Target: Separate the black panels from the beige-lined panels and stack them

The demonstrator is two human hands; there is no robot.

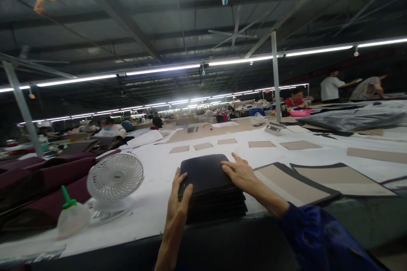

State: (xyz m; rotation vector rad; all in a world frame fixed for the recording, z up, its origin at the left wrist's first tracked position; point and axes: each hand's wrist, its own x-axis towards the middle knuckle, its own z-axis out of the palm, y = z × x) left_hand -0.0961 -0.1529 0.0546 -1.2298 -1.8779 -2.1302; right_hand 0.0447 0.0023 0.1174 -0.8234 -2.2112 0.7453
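A stack of black panels (203, 173) with rounded corners sits at the table's near edge in front of me; the layers show unevenly on its right side. My left hand (179, 199) is upright against the stack's left side, fingers apart and fingertips at the top panel's edge. Across the right part of the top lies my right hand (240, 172), its fingers stretched out and spread. Both hands touch the stack without gripping it. To the right, two beige panels with dark borders, one (292, 184) and another (341, 178), lie on the table.
A white fan (116, 178) and a glue bottle with a green nozzle (71, 216) stand at left, beside maroon pieces (66, 178). Small beige panels (261, 144) lie farther back on the white table covering (152, 207). Other people work in the background.
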